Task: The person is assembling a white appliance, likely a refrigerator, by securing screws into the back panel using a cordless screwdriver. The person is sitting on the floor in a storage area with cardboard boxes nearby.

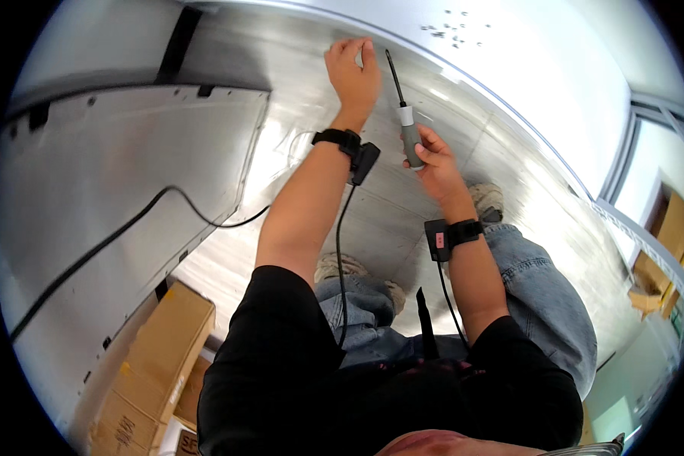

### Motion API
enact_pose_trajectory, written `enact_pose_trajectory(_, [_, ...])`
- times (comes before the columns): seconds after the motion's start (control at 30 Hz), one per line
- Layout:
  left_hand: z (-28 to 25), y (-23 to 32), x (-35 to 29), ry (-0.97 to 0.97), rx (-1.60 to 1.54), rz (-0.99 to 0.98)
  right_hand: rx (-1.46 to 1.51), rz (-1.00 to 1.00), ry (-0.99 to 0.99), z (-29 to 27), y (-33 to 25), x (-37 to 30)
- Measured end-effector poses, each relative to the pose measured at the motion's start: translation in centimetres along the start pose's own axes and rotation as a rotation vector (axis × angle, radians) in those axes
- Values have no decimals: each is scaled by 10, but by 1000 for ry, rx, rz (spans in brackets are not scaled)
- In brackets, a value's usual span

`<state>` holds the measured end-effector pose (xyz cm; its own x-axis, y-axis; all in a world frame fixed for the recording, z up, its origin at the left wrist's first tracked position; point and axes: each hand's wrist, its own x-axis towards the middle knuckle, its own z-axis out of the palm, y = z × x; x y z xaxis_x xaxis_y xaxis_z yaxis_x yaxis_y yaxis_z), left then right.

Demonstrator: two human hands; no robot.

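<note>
My right hand (436, 161) is closed around the grey handle of a screwdriver (409, 125) with a white collar. Its dark shaft points away from me, and the tip ends just right of my left hand (355, 76). The left fingers are bent together in a pinch near the long edge of a white panel (539, 83). Whatever they may hold is too small or hidden to make out. Several small dark screws (454, 32) lie scattered on that white surface, beyond the screwdriver's tip.
A large grey metal panel (129, 167) stands on the left, with a black cable (121, 229) running across it. Cardboard boxes (156, 353) sit at the lower left, and more cardboard (650, 277) at the far right. Cabled black devices (363, 161) are strapped to both my wrists.
</note>
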<state>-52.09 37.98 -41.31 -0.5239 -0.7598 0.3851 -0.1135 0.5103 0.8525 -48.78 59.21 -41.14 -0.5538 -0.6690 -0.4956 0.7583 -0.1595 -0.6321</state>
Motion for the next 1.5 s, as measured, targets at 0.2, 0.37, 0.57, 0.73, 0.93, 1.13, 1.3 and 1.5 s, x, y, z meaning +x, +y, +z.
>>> enact_pose_trajectory(0.2, [-73,-35,-34,27,-684,-1108,-211,170,25,40,23,23])
enact_pose_trajectory(0.37, [-127,-79,-53,72,-744,-1278,-230,371,8,58,56,39])
enact_pose_trajectory(0.57, [-169,-102,-60,207,-701,-1317,-223,536,53,78,94,42])
enact_pose_trajectory(0.73, [-182,-117,-64,224,-692,-1352,-257,544,88,88,105,39])
enact_pose_trajectory(0.93, [-184,-123,-67,296,-722,-1344,-222,550,76,89,110,43])
enact_pose_trajectory(1.13, [-185,-121,-64,283,-703,-1327,-215,578,92,93,108,47])
enact_pose_trajectory(1.3, [-183,-120,-63,317,-683,-1332,-185,609,114,97,104,45])
enact_pose_trajectory(1.5, [-183,-122,-65,324,-700,-1320,-129,689,153,101,99,48])
